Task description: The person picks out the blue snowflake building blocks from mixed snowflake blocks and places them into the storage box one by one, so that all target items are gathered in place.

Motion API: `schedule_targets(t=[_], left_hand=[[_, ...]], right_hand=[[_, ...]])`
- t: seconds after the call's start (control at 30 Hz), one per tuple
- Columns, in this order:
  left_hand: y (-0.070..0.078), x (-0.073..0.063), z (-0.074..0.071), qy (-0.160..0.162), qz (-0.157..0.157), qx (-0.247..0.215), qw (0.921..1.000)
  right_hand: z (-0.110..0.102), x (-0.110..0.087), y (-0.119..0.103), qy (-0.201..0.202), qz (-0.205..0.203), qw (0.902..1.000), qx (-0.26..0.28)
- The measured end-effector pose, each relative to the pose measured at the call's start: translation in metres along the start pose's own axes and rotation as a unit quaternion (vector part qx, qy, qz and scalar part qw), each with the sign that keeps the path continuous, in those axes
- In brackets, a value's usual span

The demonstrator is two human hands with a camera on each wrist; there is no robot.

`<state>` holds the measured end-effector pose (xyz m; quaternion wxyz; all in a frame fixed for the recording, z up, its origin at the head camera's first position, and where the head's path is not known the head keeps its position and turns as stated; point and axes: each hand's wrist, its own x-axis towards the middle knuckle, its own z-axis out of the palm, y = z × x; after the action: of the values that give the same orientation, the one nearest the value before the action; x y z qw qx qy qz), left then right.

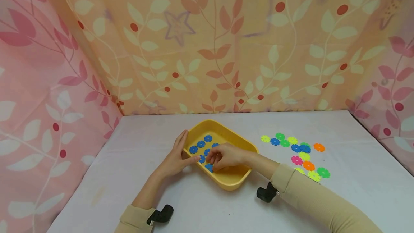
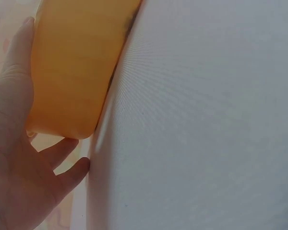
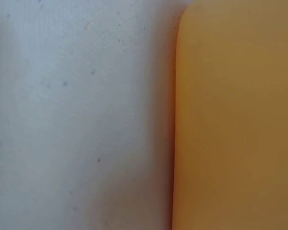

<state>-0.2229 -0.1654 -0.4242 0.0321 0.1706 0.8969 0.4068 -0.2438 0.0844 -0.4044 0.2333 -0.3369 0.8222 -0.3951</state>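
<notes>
Blue discs [image 1: 201, 144] dot the tray [image 1: 228, 179] mid-frame, loose discs [image 1: 319, 147] at right apparently remaining; left hand [image 1: 175, 159] spread, right hand [image 1: 229, 155] curled, fingertip hold unclear.

A smooth plastic tray [image 1: 230, 186] with a soft sheen and thin plastic discs [image 1: 208, 138] meet a matt tabletop [image 1: 129, 161], amid a curtain [image 1: 210, 64] of lightly creased cloth and sleeves [image 1: 317, 197] of dull-finished fabric.

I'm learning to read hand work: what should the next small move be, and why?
Probably the right hand should settle the blue disc at its fingertips into line: two rows of blue discs lie beside it in the yellow tray, and the left hand holds the tray's edge.
</notes>
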Motion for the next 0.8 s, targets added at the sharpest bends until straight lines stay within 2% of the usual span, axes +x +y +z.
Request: schedule_targets(t=[0.17,0.37,0.5,0.6,0.8], left_hand=[[0.001,0.000,0.000,0.000,0.002,-0.008,1.0000],[0.001,0.000,0.000,0.003,0.005,-0.012,0.9999],[0.000,0.000,0.000,0.002,0.004,-0.016,0.9999],[0.000,-0.001,0.000,0.003,-0.001,-0.017,0.9998],[0.000,-0.001,0.000,0.002,0.002,-0.016,0.9999]], right_hand=[[-0.001,-0.001,0.000,0.002,0.002,0.9998,0.022],[-0.008,-0.007,-0.001,0.019,0.002,0.9967,0.079],[-0.016,-0.017,-0.001,0.053,-0.016,0.9936,0.098],[-0.025,-0.027,0.000,0.086,-0.014,0.9891,0.118],[-0.044,-0.054,0.007,0.159,0.012,0.9690,0.189]])
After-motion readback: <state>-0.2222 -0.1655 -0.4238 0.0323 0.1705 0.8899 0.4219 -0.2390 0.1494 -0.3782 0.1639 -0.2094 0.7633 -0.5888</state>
